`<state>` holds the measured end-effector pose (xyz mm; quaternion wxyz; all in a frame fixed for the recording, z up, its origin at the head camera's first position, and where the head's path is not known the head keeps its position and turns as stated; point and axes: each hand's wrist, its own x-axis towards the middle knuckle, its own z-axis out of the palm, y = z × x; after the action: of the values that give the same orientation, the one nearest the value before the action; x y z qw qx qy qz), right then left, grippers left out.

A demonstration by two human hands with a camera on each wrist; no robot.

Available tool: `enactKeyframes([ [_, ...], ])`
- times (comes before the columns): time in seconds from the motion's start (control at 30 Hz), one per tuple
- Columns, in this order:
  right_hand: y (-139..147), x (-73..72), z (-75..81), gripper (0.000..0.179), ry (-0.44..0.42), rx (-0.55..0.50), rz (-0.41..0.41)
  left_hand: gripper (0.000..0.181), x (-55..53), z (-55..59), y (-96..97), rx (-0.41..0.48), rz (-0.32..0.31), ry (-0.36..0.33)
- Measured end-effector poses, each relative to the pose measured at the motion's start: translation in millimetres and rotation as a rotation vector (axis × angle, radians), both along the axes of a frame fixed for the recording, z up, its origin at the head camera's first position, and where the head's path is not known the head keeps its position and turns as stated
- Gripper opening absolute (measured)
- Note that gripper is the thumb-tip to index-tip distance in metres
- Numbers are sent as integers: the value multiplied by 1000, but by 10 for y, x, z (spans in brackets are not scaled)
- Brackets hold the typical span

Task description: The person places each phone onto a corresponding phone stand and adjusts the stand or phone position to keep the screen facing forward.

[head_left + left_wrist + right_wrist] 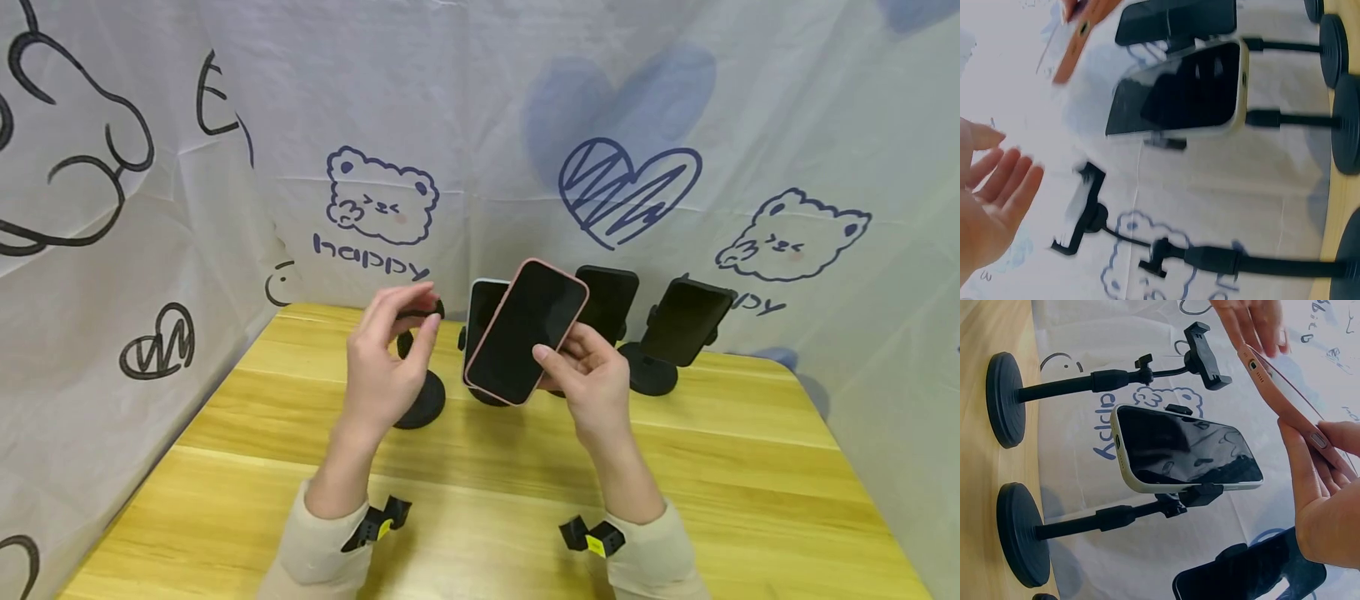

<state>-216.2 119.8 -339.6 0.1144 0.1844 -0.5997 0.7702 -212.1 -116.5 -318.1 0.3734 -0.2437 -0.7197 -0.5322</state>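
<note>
My right hand point(596, 383) grips a smartphone in a pink case point(528, 333) by its lower right edge, thumb on the front and fingers behind. The phone is tilted, its dark screen facing me. My left hand point(382, 358) holds nothing; its fingers are loosely bent and apart from the phone. In the head view it overlaps a black phone stand point(423, 400) at the left. The left wrist view shows that stand's bare clamp point(1090, 209) to the side of the left fingers. Behind the pink-cased phone, a white-cased phone point(1188, 450) sits clamped in another stand.
Farther right, two more stands hold a black phone point(611, 300) and another dark phone point(686, 321). All the stands line the back of the wooden table point(480, 508). A white printed cloth point(480, 125) hangs behind. Each sleeve carries a small black wrist camera point(375, 525).
</note>
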Motion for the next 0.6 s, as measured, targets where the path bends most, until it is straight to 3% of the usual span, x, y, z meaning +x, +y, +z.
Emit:
enactKeyframes([
  [0.1,6,-16,3,37,10,3,-15,33,-36,-2,-109,30,152,38],
  [0.17,9,-31,8,36,23,7,-26,34,-58,-14,-188,34,232,16],
  [0.23,11,-53,17,36,39,10,-33,36,-78,-29,-260,33,269,-26],
  [0.6,-77,-225,238,31,97,34,-69,38,-143,-124,-370,-160,225,-402],
])
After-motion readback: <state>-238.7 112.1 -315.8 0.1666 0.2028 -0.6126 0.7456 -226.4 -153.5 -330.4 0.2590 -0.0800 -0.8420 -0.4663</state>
